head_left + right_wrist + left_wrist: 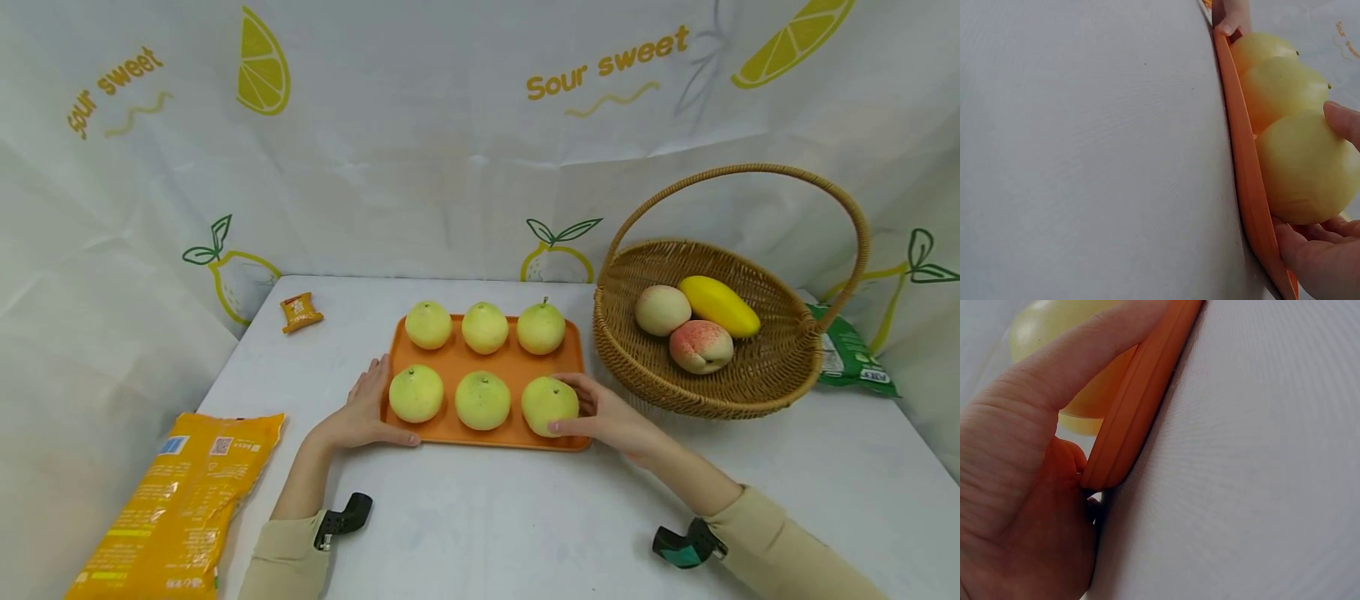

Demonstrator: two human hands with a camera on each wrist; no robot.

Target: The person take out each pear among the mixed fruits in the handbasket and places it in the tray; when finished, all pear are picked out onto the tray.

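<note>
On an orange tray (pixel 480 439) sit round yellow-green fruits with short stems, three in a back row and three in front. My left hand (pixel 367 410) holds the tray's front left corner. Its thumb (pixel 1085 356) lies along the front rim, and the fingers reach along the left side. At the front right, my right hand (pixel 606 417) grips the nearest round yellow-green fruit (pixel 546 406), thumb in front and fingers behind. In the right wrist view, that fruit (pixel 1307 169) sits between thumb and fingers, close over the tray.
A wicker basket (pixel 622 367) with a tall handle holds two peaches (pixel 701 347) and a yellow oblong fruit (pixel 720 306). A green packet (pixel 855 358) lies behind it. At left are a small orange packet (pixel 301 312) and a large orange bag (pixel 180 508).
</note>
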